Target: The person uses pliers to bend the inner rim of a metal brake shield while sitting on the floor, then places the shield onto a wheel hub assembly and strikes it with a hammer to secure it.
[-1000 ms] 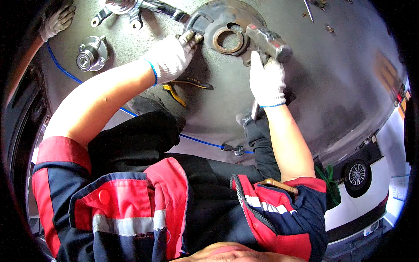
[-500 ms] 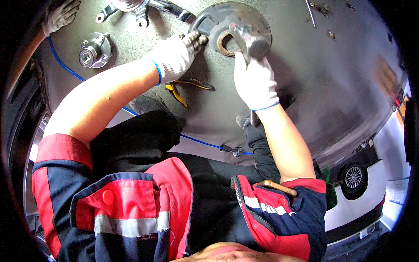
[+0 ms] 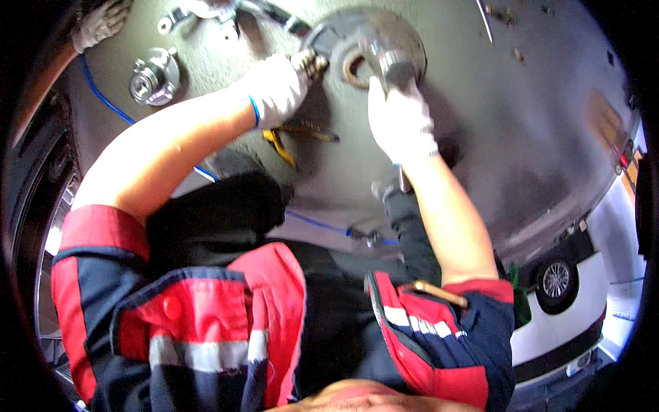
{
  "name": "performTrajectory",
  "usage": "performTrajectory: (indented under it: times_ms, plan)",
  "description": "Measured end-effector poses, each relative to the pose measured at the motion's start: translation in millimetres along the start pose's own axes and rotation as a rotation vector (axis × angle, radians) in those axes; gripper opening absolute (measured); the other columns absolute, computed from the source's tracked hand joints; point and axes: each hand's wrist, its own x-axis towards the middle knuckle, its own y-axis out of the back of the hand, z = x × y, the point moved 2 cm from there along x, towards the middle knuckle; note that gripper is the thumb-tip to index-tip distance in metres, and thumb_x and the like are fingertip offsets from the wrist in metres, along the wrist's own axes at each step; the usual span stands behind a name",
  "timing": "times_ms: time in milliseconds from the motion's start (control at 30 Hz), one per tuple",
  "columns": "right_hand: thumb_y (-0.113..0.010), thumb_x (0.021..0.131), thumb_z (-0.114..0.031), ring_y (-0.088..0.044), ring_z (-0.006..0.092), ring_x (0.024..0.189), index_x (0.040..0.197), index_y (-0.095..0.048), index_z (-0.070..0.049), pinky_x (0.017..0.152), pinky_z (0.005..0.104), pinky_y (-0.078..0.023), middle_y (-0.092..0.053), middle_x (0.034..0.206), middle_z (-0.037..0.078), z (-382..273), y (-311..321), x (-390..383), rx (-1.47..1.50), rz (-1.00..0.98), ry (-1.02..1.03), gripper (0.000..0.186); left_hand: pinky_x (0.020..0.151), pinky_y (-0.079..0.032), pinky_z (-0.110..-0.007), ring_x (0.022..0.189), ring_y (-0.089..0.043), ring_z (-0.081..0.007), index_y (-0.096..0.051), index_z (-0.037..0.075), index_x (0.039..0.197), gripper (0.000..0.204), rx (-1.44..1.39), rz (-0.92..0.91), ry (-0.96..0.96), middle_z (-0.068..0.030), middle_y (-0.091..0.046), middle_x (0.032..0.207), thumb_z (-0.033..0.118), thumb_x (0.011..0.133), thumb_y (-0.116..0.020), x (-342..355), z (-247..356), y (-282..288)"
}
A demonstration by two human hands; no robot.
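Observation:
My right hand [image 3: 401, 123], in a white knit glove, is closed around a hammer [image 3: 398, 67]. Its metal head is over the right part of a round, dark brake dust shield [image 3: 405, 34], and the handle end shows below my wrist. The shield lies on the floor and has a rusty-edged hole. At its left rim, my gloved left hand [image 3: 281, 86] grips the edge with curled fingers, the thumb's hold being partly hidden. Yellow-and-black pliers [image 3: 280, 147] lie just below my left hand. A wheel hub [image 3: 154, 77] stands to the left of it.
A steering knuckle [image 3: 230, 10] lies at the top edge. Another person's gloved hand [image 3: 103, 26] rests at the upper left, near a blue hose [image 3: 103, 103]. A thin metal rod [image 3: 485, 22] and small parts [image 3: 500, 14] lie far right. A white car [image 3: 566, 309] stands lower right.
The hammer head has shifted slightly and its tilt differs a little. My left fingers are more curled at the shield's rim. The shield stays in nearly the same place.

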Motion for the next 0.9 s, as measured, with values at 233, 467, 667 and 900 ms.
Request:
performTrajectory:
  times_ms: [233, 467, 667, 900]
  plan:
    - [-0.059, 0.097, -0.038, -0.070, 0.0393, 0.109, 0.136, -0.057, -0.009, 0.091, 0.0487, -0.059, -0.071, 0.114, 0.025, 21, -23, 1, -0.080, -0.076, -0.004, 0.048, 0.104, -0.050, -0.036, 0.140, -0.050, -0.0292, -0.052, -0.001, 0.146, 0.061, -0.090, -0.114, 0.017, -0.0207, -0.041, 0.160, 0.020, 0.090, -0.060, -6, 12, 18]
    - [-0.055, 0.099, -0.039, -0.072, 0.0437, 0.091, 0.126, -0.059, -0.004, 0.082, 0.0488, -0.060, -0.072, 0.102, 0.025, -9, -5, 2, -0.114, -0.153, 0.033, 0.044, 0.103, -0.052, -0.036, 0.135, -0.055, -0.0262, -0.033, 0.005, 0.160, 0.068, 0.266, -0.130, -0.099, -0.0135, -0.041, 0.162, 0.016, 0.096, -0.052, -2, -3, 17]
    - [-0.060, 0.095, -0.040, -0.071, 0.0421, 0.099, 0.138, -0.054, -0.004, 0.092, 0.0505, -0.057, -0.070, 0.112, 0.026, 13, -10, -34, 0.018, -0.036, 0.093, 0.056, 0.097, -0.054, -0.037, 0.125, -0.059, -0.0261, -0.049, 0.007, 0.148, 0.059, -0.204, -0.080, 0.059, -0.0135, -0.047, 0.157, 0.019, 0.091, -0.059, 8, -13, 0]
    - [-0.062, 0.094, -0.037, -0.071, 0.0396, 0.106, 0.138, -0.054, 0.001, 0.096, 0.0466, -0.056, -0.071, 0.114, 0.025, -2, -17, -15, -0.118, -0.332, -0.162, 0.059, 0.084, -0.061, -0.042, 0.098, -0.070, -0.0337, -0.047, 0.015, 0.154, 0.061, -0.320, -0.188, 0.196, -0.0117, -0.062, 0.138, 0.012, 0.093, -0.054, 4, -13, 2]
